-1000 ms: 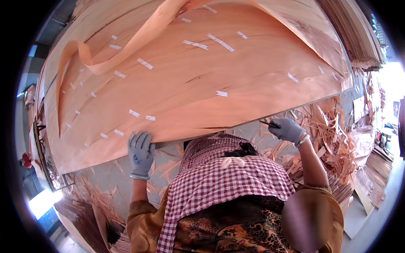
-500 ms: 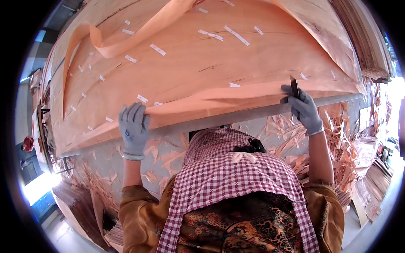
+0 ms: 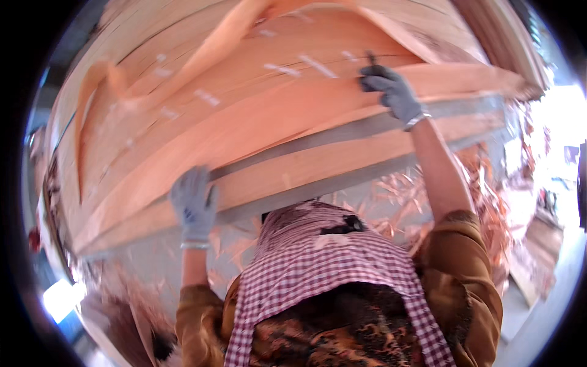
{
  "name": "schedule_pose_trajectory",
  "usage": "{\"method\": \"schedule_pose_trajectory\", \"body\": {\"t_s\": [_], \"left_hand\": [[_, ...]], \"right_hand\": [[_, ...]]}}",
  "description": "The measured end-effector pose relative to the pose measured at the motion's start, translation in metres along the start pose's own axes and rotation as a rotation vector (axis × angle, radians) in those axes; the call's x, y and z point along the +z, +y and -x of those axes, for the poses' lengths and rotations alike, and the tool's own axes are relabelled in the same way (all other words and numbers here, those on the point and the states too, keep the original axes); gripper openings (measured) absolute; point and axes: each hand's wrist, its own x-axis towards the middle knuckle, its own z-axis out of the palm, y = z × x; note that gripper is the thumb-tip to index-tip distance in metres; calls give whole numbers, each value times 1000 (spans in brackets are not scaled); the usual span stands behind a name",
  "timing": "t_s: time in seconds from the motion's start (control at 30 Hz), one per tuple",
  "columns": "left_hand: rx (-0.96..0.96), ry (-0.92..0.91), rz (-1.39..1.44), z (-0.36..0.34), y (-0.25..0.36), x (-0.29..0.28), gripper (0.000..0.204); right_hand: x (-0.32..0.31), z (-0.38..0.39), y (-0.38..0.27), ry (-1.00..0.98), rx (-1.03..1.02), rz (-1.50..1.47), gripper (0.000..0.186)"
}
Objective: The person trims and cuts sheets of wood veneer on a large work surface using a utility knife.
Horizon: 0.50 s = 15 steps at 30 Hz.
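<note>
A large orange-tan wood veneer sheet (image 3: 257, 131) with short white tape pieces lies before me. Its near part bulges up in a fold. Along the front, a long narrow veneer strip (image 3: 318, 168) lies apart from it, with a grey band showing between the two. My left hand (image 3: 194, 199), in a grey glove, rests on the veneer near the front edge, fingers stretched out and blurred. My right hand (image 3: 394, 95), gloved too, is closed around a dark knife (image 3: 372, 60), its tip pointing away, over the right part of the sheet.
A curled veneer ribbon (image 3: 214, 46) lies across the far left of the sheet. Stacked veneer (image 3: 501, 40) stands at the far right. Veneer scraps (image 3: 397, 199) litter the floor below the front edge, with more heaped at right (image 3: 489, 208).
My right hand has moved left and away with the knife. The sheet's front has shifted away from me, and a separate strip with a grey gap now shows. My left hand stays near the front edge.
</note>
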Motion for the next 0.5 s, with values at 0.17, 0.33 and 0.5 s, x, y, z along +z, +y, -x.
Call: {"method": "schedule_pose_trajectory", "body": {"t_s": [0.17, 0.33, 0.5], "left_hand": [[-106, -132, -106, 24, -49, 31, 54], [-34, -24, -43, 43, -76, 31, 56], [-154, -69, -26, 41, -7, 2, 54]], "right_hand": [[49, 44, -5, -216, -42, 463, 49], [79, 97, 9, -306, -285, 1143, 55], [86, 134, 15, -203, -220, 1251, 58]]}}
